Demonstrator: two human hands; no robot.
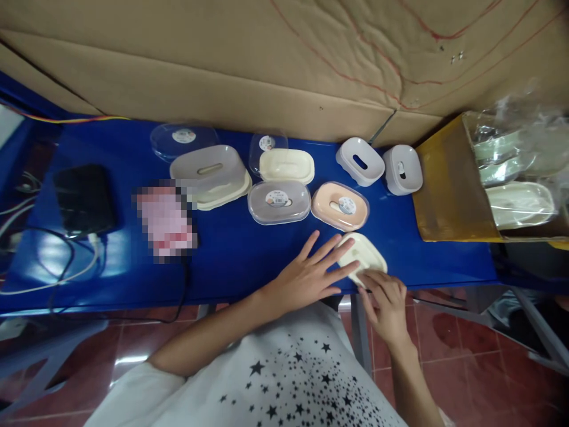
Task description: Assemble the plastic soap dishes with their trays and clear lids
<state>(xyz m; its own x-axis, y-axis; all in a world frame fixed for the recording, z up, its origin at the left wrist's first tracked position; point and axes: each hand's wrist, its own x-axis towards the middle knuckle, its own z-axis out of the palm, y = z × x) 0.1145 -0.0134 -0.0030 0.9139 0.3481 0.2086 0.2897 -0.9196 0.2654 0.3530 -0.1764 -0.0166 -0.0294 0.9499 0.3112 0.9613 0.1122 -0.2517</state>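
Observation:
A small cream plastic tray (367,254) with rounded corners lies at the front of the blue table. My right hand (386,301) grips its near edge, fingers on top and thumb at the side. Fingers spread and holding nothing, my left hand (311,274) hovers at the tray's left; its fingertips overlap the tray in view, and I cannot tell whether they touch. Just behind it stand a peach oval box with a clear lid (341,204) and a grey lidded box (280,203), each bearing a round label.
Farther back are a cream tray (287,165), a stacked grey-and-cream container (208,169), a clear lid (182,142) and two pale slotted boxes (361,161). A carton (448,184) of wrapped pieces stands right. A black device (84,198) with cables lies left, near a blurred pink item (164,219).

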